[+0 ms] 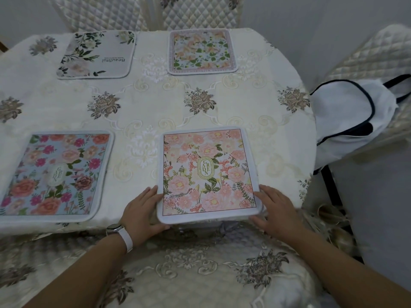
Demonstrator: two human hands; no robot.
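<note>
Here, four mats lie on one table (155,103), which is covered by a cream embroidered cloth (255,134). They sit in two rows of two.

The pink mat (209,174), marked "GARDEN", is at the near right. Its near edge hangs slightly over the table's rim. Two hands are on it, one at each near corner. The left hand (142,212) lies wide against the mat's left edge, with its fingers fairly straight and its thumb reaching in at the near corner. The right hand (278,210) mirrors it on the right edge, also spread, with its thumb at the other near corner. Neither hand is curled round the mat; both touch its border. Whether any fingertips slip under the edge cannot be told.

The other three mats are untouched:
- The blue mat (53,174) is at the near left, well apart from the pink one.
- The grey mat (95,54) is at the far left, with its lettering upside down from here.
- The peach mat (201,51) is at the far right.

One watch (121,235) with a white band sits on the left wrist.

Four quilted chairs show:
- The far-left chair (97,12) and far-right chair (200,12) stand beyond the table.
- The right chair (378,52) carries one white bag (351,121) with dark trim.
- The near chair (189,274) is below the arms.
</note>
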